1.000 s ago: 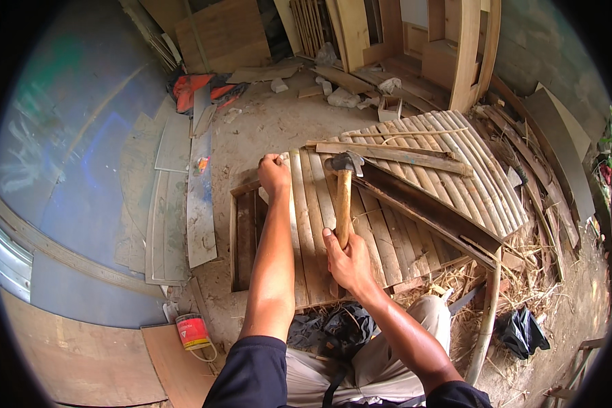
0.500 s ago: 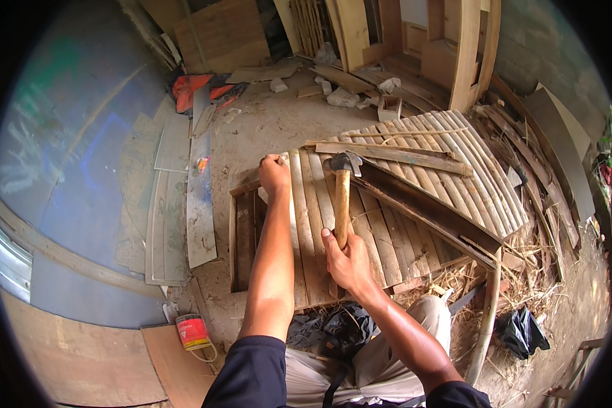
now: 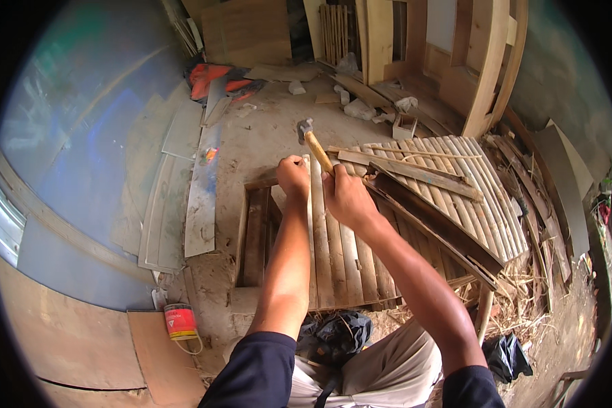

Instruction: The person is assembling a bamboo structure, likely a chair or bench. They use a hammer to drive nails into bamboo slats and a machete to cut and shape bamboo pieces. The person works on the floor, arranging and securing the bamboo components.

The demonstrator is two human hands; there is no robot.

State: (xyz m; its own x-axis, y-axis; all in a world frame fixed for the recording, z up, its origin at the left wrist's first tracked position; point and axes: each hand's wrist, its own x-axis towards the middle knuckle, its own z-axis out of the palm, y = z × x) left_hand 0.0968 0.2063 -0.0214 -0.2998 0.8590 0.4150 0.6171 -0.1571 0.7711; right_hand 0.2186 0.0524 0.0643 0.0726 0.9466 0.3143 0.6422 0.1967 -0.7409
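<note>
Hammer (image 3: 318, 151) and right hand (image 3: 345, 194) gripping it have swung toward upper centre; left hand (image 3: 292, 178), curled closed (contents hidden), is by a slat (image 3: 313, 272). Probably mid-hammering; next blow needs careful aim.

Nothing I can read from here
The red-and-yellow can (image 3: 180, 321) bears pale printing, too small to make out.

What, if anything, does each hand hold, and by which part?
The right hand holds the hammer by its handle. The left hand: I cannot tell.
</note>
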